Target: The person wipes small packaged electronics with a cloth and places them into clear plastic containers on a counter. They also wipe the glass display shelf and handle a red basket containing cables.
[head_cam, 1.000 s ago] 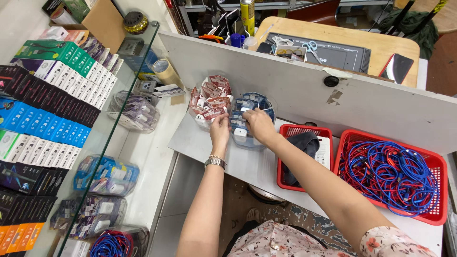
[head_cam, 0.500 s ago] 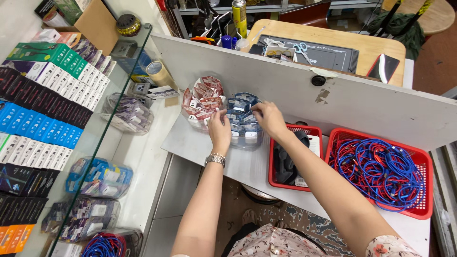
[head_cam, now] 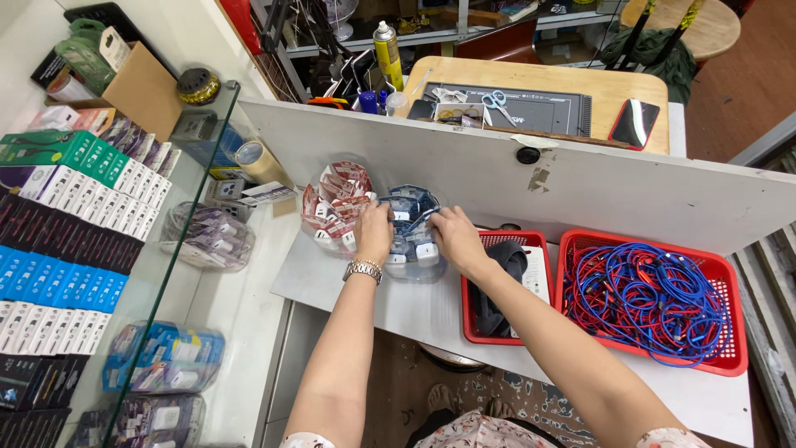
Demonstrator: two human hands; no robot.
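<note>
My left hand (head_cam: 374, 232) and my right hand (head_cam: 453, 236) both reach into a clear plastic bag of blue-and-white packets (head_cam: 411, 241) on a white counter (head_cam: 398, 307). The fingers of each hand curl around packets at the bag's top. A silver watch sits on my left wrist. Just left of it, touching my left hand, stands a second clear bag of red-and-white packets (head_cam: 332, 207).
A red basket (head_cam: 504, 332) with dark cloth sits right of the bags; a larger red basket (head_cam: 655, 299) holds blue and red cables. A white partition (head_cam: 580, 182) rises behind. A glass display case (head_cam: 166, 274) with boxed goods stands left.
Both hands have settled lower onto the blue bag, closer together. The camera view has shifted slightly.
</note>
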